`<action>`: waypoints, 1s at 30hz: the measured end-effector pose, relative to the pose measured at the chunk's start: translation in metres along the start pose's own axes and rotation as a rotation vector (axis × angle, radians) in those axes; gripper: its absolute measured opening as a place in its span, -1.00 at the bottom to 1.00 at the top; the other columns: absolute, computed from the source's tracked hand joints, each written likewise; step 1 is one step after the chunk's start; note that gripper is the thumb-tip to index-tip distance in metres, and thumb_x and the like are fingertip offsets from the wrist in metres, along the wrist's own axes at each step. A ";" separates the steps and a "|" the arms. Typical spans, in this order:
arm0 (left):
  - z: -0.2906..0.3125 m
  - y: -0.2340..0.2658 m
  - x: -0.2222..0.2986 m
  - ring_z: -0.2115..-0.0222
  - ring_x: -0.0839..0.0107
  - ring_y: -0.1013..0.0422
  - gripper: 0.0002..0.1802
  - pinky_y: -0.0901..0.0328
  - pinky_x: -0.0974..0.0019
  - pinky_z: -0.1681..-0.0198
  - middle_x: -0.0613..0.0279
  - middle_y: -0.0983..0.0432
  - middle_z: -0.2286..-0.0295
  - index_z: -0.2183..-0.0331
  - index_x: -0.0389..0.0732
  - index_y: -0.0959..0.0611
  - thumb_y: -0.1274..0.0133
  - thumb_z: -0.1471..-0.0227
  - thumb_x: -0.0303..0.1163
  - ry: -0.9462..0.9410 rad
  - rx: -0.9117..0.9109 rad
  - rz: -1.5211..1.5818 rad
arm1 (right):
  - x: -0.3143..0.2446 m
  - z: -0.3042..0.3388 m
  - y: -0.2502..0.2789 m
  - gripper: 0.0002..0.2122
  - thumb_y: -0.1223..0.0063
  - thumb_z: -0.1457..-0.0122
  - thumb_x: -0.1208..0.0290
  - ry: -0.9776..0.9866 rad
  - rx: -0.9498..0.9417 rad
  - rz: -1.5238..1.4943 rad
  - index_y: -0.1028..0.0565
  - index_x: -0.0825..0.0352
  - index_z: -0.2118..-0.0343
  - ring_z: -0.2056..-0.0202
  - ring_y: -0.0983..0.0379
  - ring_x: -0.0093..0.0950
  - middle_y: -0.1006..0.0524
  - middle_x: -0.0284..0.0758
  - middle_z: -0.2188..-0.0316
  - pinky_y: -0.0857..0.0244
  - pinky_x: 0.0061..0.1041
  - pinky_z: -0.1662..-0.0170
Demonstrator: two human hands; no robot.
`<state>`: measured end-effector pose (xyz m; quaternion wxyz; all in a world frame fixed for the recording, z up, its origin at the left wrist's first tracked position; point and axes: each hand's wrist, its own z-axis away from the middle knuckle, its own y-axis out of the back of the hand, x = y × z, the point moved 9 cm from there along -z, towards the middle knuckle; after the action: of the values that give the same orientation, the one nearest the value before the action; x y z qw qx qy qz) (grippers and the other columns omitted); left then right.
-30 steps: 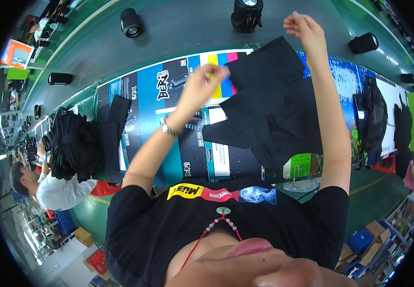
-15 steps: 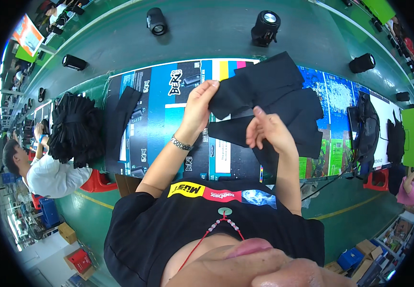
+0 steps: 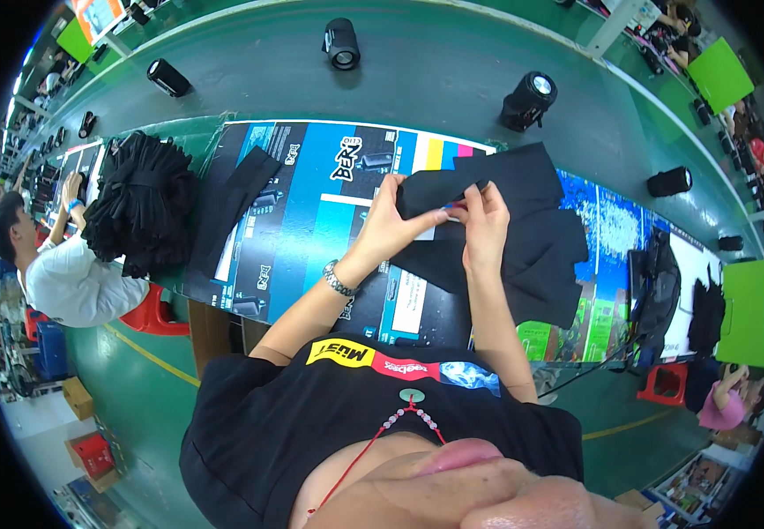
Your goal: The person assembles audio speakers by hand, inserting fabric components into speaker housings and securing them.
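My left hand (image 3: 391,220) grips the edge of a black cloth piece (image 3: 430,187), its thumb reaching right toward the other hand. Beside it, my right hand (image 3: 486,231) is closed in a pinch at the same cloth, fingertips nearly meeting my left thumb. A small spot of blue and red shows between the fingertips, too small to name. Under and beyond my hands, more flat black cloth pieces (image 3: 536,273) lie overlapping on the printed board (image 3: 311,229). A folded black strip (image 3: 239,203) lies to the left.
A thick tied bundle of black strips (image 3: 144,203) sits at the left. Black cylindrical speakers (image 3: 341,46) stand along the green belt (image 3: 426,66) ahead. To the right lie a black bag-like item (image 3: 659,295) and a green panel (image 3: 756,313). A person in white (image 3: 82,273) works at left.
My right hand has gone from spread fingers to a pinch at the cloth. My left thumb now reaches across to meet it. The whole view has shifted slightly.
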<state>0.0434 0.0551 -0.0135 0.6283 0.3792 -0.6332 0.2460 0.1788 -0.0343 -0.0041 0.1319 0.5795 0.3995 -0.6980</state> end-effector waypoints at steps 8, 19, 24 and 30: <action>0.003 0.030 0.031 0.13 0.13 -0.31 -0.47 -0.23 0.23 0.04 -0.01 -0.31 0.16 0.07 -0.28 -0.39 -0.22 0.11 -0.43 -0.283 0.273 -0.266 | -0.022 0.018 0.002 -0.71 0.19 -0.08 0.81 0.279 0.087 0.219 -0.31 0.51 0.11 0.32 -0.53 -0.40 -0.45 -0.11 0.26 -0.49 -0.52 0.39; -0.003 0.045 -0.003 0.16 0.48 -0.33 -0.78 -0.29 0.41 0.08 0.25 -0.33 0.24 0.26 -0.34 -0.46 -0.07 0.02 -0.66 -0.191 0.394 0.552 | -0.017 0.030 -0.024 -0.87 -0.01 0.07 0.73 0.421 0.024 0.782 -0.47 0.39 0.44 0.29 -0.43 -0.42 -0.36 -0.16 0.13 -0.31 -0.62 0.42; 0.004 0.054 0.010 0.19 0.47 -0.35 -0.80 -0.26 0.43 0.17 0.25 -0.39 0.24 0.23 -0.30 -0.62 -0.02 -0.06 -0.57 -0.251 0.465 -0.398 | -0.021 0.037 -0.037 -0.85 -0.14 0.11 0.68 0.510 -0.051 0.846 -0.39 0.38 0.50 0.25 -0.40 -0.19 -0.41 -0.13 0.31 -0.29 -0.34 0.20; -0.006 0.019 -0.019 0.18 0.45 -0.43 -0.73 -0.28 0.29 0.03 0.23 -0.52 0.21 0.11 -0.33 -0.57 0.06 -0.17 -0.46 0.095 0.069 0.793 | -0.010 0.032 -0.024 -0.85 -0.15 0.01 0.65 0.427 0.014 0.781 -0.36 0.41 0.49 0.44 -0.29 -0.60 -0.38 -0.32 0.36 -0.18 -0.63 0.41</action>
<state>0.0305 0.0747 -0.0281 0.5001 0.1144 -0.6920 0.5079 0.1436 -0.0441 0.0150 0.2964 0.8190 0.1642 -0.4630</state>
